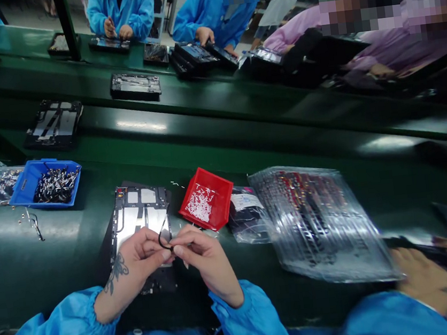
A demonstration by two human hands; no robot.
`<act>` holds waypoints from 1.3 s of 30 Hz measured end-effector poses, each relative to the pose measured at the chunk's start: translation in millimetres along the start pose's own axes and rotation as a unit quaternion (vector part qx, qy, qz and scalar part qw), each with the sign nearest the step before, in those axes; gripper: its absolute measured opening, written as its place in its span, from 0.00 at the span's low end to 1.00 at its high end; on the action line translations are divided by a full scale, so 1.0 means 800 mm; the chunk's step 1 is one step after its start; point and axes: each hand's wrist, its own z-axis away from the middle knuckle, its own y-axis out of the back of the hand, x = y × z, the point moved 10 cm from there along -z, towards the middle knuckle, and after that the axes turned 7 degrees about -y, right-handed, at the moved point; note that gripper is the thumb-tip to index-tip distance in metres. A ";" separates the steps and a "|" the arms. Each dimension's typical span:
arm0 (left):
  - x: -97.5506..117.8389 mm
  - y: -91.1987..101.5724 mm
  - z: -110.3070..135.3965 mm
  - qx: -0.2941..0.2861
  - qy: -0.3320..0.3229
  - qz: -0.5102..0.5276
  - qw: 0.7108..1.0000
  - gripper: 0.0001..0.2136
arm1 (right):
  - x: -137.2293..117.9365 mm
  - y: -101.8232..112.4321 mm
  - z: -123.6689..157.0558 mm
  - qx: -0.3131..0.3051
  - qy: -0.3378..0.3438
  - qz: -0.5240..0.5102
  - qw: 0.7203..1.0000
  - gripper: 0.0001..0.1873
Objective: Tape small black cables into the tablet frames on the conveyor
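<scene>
Between the fingertips of both hands is a thin black cable (161, 239), bent in a curve. My left hand (139, 259) pinches it from the left, and my right hand (204, 255) pinches it from the right, the fingers nearly meeting. Under and just beyond them lies an opened tablet-like device (132, 218) with silvery panels and a dark frame; my left hand covers part of its lower half. A red bin (226, 194) with small white pieces stands right of the device. To the left, a blue bin (22, 188) holds many small cable-like parts.
A stack of clear plastic trays (327, 231) and a bagged dark item (249, 215) lie to the right. A co-worker's hand (424, 279) rests beside the trays. Loose parts (34, 226) lie left. More opened devices (55, 122) sit on the conveyor, with people working across it.
</scene>
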 end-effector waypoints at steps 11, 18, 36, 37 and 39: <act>-0.005 0.004 -0.002 0.007 -0.001 0.000 1.000 0.13 | -0.022 0.002 0.007 0.056 0.056 0.088 0.993 0.08; -0.003 -0.012 -0.028 -0.009 0.018 -0.032 0.999 0.16 | -0.005 0.030 -0.023 0.013 -0.084 -0.033 0.996 0.19; 0.026 -0.118 -0.123 -0.105 -0.114 -0.275 0.949 0.07 | -0.052 0.151 -0.052 0.149 -0.022 0.041 0.988 0.21; 0.027 -0.119 -0.125 -0.103 -0.120 -0.289 0.944 0.08 | -0.059 0.157 -0.048 0.183 0.014 0.087 0.979 0.19; 0.031 -0.120 -0.128 -0.096 -0.142 -0.316 0.933 0.08 | -0.083 0.162 -0.030 0.257 0.119 0.216 0.934 0.15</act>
